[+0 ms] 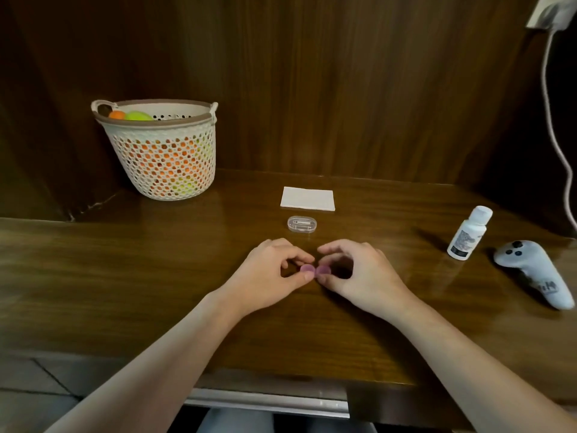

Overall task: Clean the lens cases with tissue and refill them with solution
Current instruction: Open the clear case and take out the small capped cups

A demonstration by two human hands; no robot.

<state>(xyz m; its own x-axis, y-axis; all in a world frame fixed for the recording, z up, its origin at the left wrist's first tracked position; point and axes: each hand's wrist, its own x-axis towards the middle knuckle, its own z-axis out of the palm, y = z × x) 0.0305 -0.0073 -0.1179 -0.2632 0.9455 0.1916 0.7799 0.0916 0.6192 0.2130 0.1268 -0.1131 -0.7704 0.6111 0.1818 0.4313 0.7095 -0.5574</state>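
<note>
Broadly, the scene is filled by a dark wooden desk point(156, 276), glossy and grained, backed by wood panelling of the same tone. At the back left a tapered basket point(162, 151) of pale perforated plastic is set, rimmed in brown, and orange and yellow-green balls are seen through its holes and over its rim. At the far right a smooth grey controller point(534, 270) is laid on its side, with a white cable point(549, 120) hung down the wall above it. Just left of the controller a small white plastic bottle point(468, 234) is stood, capped and labelled. A flat white folded tissue point(307, 199) is laid near the back centre, and just in front of it a small clear oval box point(302, 224) is placed, lid shut, contents too small to tell. Nearest the front edge, the purple lens case point(314, 270), two round caps side by side, is pinched on the desk: its left cap is grasped by the left hand point(268, 276), its right cap by the right hand point(359, 273).
</note>
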